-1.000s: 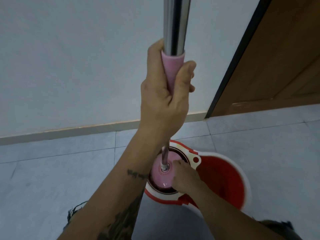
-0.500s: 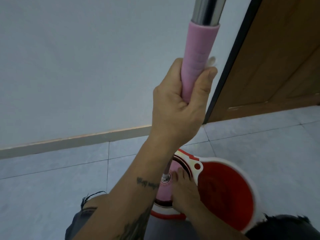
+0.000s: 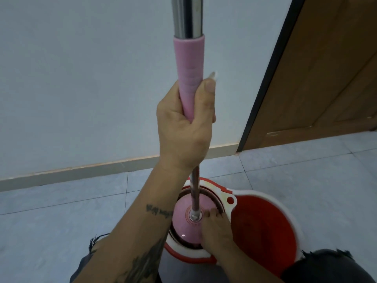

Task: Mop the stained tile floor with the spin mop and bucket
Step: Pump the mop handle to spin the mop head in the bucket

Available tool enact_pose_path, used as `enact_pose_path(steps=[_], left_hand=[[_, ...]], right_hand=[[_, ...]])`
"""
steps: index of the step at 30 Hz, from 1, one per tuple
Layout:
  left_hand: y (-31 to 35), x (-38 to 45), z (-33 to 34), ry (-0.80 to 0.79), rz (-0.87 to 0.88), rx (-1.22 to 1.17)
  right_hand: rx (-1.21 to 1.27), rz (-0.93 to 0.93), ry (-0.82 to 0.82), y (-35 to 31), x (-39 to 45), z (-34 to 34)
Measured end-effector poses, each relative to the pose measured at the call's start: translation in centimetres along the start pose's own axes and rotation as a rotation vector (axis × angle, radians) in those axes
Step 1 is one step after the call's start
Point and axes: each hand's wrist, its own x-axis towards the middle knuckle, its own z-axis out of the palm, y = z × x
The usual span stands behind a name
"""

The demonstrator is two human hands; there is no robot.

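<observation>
The left hand has its fingers and thumb curled tight round the pink grip sleeve of the upright steel mop pole. The right hand lays straight fingers on the pink round mop head, seated in the spinner basket of the red-and-white plastic bucket. Grey tile floor lies open to the left; the wall's skirting and a brown wooden door stand beyond.

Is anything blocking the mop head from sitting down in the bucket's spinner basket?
Nothing visible blocks it. The pink mop head already sits inside the spinner basket of the bucket; the right hand rests on its edge, and the left hand grips the handle.
</observation>
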Motion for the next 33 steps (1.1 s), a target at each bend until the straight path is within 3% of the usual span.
enact_pose_path(steps=[5,10,18,21,26,30,33], left_hand=[[0.2,0.5,0.2,-0.026,-0.035,-0.002],[-0.4,1.1,-0.5,-0.094,-0.074,-0.091],[-0.9,1.4,-0.4,-0.084,-0.079,-0.073],[-1.4,1.6,-0.8,-0.075,-0.077,-0.069],[-0.8,2.4,-1.4,-0.118,-0.208,0.029],[2.8,4.9,-1.9,-0.267,-0.421,0.144],[7.1,8.3,-1.3,-0.318,-0.434,0.233]], right_hand=[[0.195,-0.059,-0.001,1.0,1.3,-1.5],[0.085,-0.073,-0.163,1.2,2.2,-3.3],[-0.013,-0.079,-0.223,0.5,2.1,-3.9],[0.266,-0.071,-0.245,1.4,2.8,-5.9],[0.736,0.032,-0.066,3.4,1.0,-12.7],[0.943,0.16,-0.127,4.1,-3.5,-18.3],[1.124,0.231,-0.14,3.8,-6.3,-23.0]])
